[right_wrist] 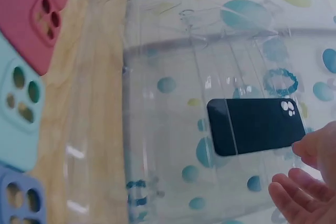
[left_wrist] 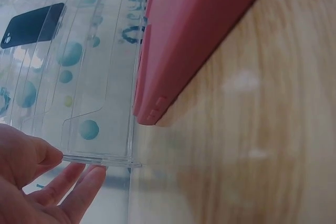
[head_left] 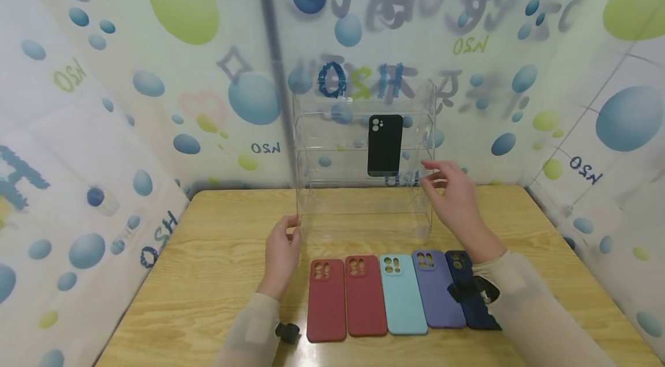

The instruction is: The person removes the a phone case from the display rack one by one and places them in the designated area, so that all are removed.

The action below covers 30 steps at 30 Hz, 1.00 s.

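A clear acrylic display rack with several tiers stands at the back of the table. My left hand pinches the rack's lower left side panel; in the left wrist view the thumb lies on one side of the panel and the fingers on the other. A black phone case stands upright on an upper tier, right of the middle, its camera cutout at the top left. Beside the rack's right edge is my right hand, its thumb and fingers apart with nothing held between them. The right wrist view shows it close to the black case.
In front of the rack lies a row of phone cases: two red ones, a light blue one, a purple one and a dark navy one, partly behind my right wrist. Patterned sheets surround the wooden table.
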{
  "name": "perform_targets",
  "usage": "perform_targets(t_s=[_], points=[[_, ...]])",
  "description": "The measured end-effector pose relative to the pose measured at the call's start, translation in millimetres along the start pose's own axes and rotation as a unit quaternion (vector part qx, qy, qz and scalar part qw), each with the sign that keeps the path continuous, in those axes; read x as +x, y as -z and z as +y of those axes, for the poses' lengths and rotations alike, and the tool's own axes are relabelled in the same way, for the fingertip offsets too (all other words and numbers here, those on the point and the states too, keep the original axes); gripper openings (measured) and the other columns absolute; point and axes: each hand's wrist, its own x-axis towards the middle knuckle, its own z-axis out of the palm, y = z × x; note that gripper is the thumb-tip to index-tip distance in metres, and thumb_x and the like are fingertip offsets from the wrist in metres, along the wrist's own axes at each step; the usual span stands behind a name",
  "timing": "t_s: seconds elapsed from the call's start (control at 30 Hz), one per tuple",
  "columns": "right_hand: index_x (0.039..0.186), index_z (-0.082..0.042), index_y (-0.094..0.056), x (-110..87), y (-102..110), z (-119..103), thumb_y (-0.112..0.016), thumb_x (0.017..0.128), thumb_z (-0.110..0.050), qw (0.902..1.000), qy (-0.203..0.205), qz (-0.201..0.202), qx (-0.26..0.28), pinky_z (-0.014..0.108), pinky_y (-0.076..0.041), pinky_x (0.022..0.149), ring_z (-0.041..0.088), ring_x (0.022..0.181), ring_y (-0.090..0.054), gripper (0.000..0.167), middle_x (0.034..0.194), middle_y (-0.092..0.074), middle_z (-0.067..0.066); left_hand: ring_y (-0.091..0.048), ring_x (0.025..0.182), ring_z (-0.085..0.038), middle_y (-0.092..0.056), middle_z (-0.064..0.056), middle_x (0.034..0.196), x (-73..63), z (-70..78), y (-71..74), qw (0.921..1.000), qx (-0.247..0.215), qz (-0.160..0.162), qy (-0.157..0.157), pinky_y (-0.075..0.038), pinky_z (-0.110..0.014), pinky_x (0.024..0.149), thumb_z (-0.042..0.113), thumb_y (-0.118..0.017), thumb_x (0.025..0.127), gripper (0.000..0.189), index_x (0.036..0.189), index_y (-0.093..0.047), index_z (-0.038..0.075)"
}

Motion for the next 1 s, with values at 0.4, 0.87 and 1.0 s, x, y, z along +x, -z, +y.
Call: perform_targets(t_s=[0.4, 0.87, 1.0], points=[[0.137, -0.002, -0.063, 53.3, -26, -28, -0.066, 0.099, -0.006, 0.9992, 0.008, 0.031, 0.023, 0.051, -0.060, 0.089, 0.035, 0.102, -0.070, 0.039, 0.130, -0.062, 0.019, -0.067, 0.094, -0.026, -0.067, -0.012, 0.129, -1.0, -0.3, 0.0, 1.0000, 0.002, 0.003, -0.006, -0.052, -0.025, 0.058, 0.008, -0.057, 0.105, 0.030, 0.134, -0.064, 0.007], [0.151, -0.002, -0.049, 83.2, -44, -32, -0.058, 0.103, -0.002, 0.9977, 0.040, 0.043, 0.033, 0.051, -0.053, 0.103, 0.037, 0.135, -0.051, 0.049, 0.155, -0.045, 0.019, -0.068, 0.091, -0.025, -0.068, -0.012, 0.128, -0.2, -2.6, -0.7, 0.9999, 0.000, 0.008, -0.008, -0.054, -0.025, 0.058, 0.007, -0.058, 0.104, 0.029, 0.132, -0.065, 0.008], [0.152, -0.001, -0.048, 84.9, -43, -32, -0.057, 0.103, -0.001, 0.9979, 0.050, 0.034, 0.022, 0.050, -0.056, 0.097, 0.038, 0.125, -0.056, 0.050, 0.154, -0.046, 0.020, -0.068, 0.090, -0.025, -0.069, -0.012, 0.128, 0.2, -3.4, -1.5, 0.9999, -0.002, 0.011, -0.007, -0.055, -0.025, 0.058, 0.007, -0.059, 0.103, 0.030, 0.132, -0.065, 0.008]])
